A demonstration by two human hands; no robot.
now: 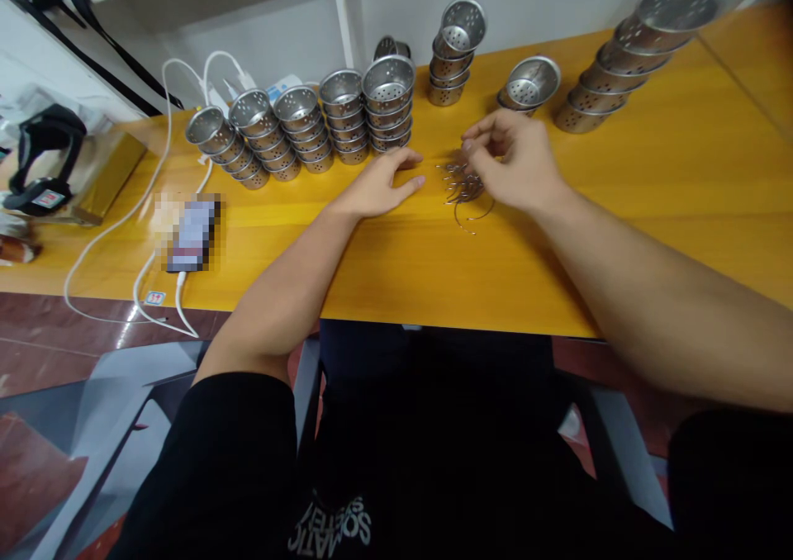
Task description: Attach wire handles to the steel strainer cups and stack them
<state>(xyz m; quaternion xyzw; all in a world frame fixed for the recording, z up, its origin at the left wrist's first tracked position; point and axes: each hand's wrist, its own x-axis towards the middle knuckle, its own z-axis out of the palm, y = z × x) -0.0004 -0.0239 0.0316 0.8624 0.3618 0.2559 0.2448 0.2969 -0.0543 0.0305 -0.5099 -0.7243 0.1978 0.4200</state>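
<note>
A small pile of thin curved metal wires point(462, 187) lies on the tabletop, with one long bent wire looping out toward me. My right hand point(517, 163) is over the pile's right side, thumb and fingers drawn together in a pinch; what they hold, if anything, is too small to make out. To the left of the wires, my left hand point(384, 184) rests on the wood, thumb and index finger apart and nothing between them. Just behind it stands a stack of perforated metal cups point(389, 102). Another perforated cup point(531, 83) is behind my right hand, its lower part partly hidden.
More cup stacks stand leftward, including a leaning one point(220, 143). A short stack point(452, 56) is at the back; a tall leaning stack point(625, 64) is at right. A phone point(193, 234) with a white cable point(133, 221) lies left. Black headgear point(46, 159) sits on a box.
</note>
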